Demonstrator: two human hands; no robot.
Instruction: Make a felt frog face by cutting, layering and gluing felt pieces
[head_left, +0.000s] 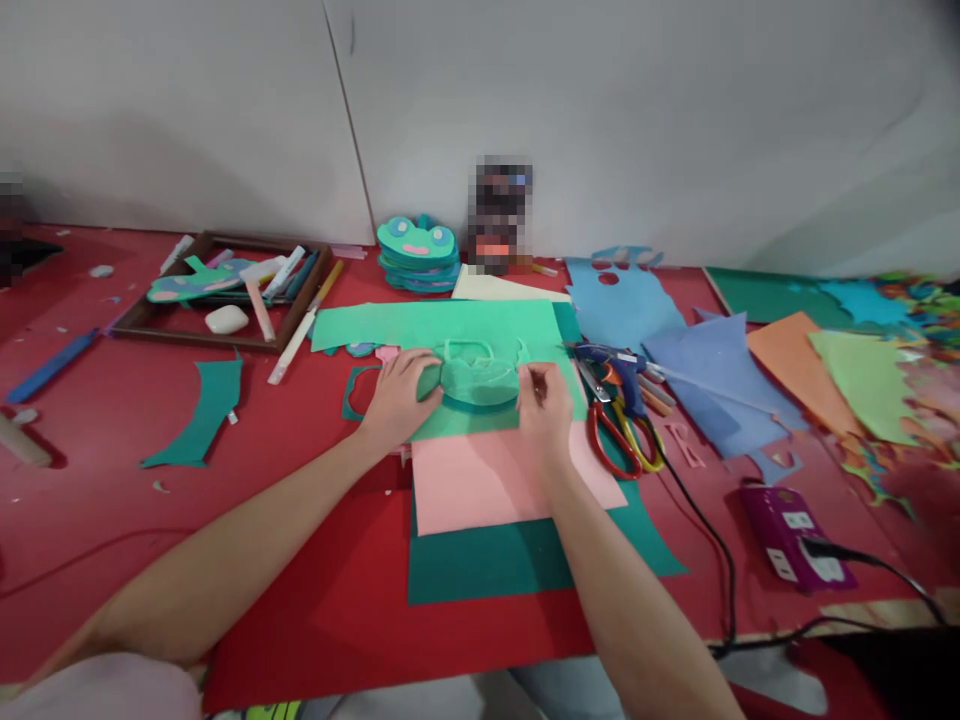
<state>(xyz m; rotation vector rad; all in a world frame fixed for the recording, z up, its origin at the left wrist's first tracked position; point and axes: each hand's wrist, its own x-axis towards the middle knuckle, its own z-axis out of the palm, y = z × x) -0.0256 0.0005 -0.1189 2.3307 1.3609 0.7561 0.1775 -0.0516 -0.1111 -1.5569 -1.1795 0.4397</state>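
My left hand (397, 398) is closed on the left end of a green felt frog-shaped cutout (480, 381). At the cutout's right end my right hand (543, 405) pinches its edge with fingers together. The cutout lies on a light green felt sheet (450, 325). Below it sit a pink sheet (487, 480) and a dark teal sheet (517, 560), all on the red table (300, 600).
Red-handled scissors (619, 440) and a blue glue gun (619, 362) lie right of my hands, its black cord (712, 560) running to a purple power block (795, 535). Blue, orange and green felt sheets (750, 370) spread right. A wooden tray (225, 290) with pens stands back left, beside stacked frog cutouts (416, 252).
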